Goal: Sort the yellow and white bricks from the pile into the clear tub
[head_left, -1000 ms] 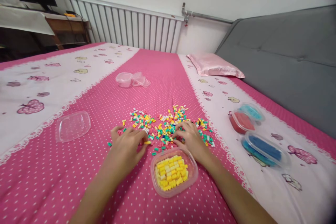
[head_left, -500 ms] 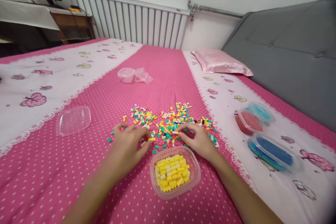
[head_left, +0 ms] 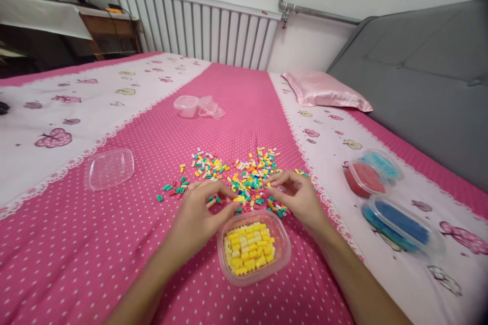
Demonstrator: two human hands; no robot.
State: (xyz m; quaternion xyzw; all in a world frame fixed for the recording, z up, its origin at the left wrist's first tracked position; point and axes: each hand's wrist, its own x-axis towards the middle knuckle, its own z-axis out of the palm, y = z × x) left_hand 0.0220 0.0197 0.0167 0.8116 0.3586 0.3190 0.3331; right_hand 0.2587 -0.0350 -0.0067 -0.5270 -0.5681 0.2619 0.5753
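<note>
Nearest us, open tub [head_left: 285,249] holding packed yellow bricks [head_left: 249,249]: part done, we judge. Beyond, left hand [head_left: 200,210] pinches a yellow brick [head_left: 238,199], tips nearly meeting; right hand [head_left: 302,202] seems to pinch a second brick [head_left: 269,184] (too small to swear by). Farther, mixed pile [head_left: 251,181] loose, plenty of yellow left.

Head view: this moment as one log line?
left hand: yellow piece at fingertips; right hand: another yellow piece at fingertips; tub: yellow pieces inside

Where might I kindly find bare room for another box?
The pink bedspread is bare between the clear lid and left forearm, and between the loose bricks and clear containers. It's crowded between the left hand and right hand.
</note>
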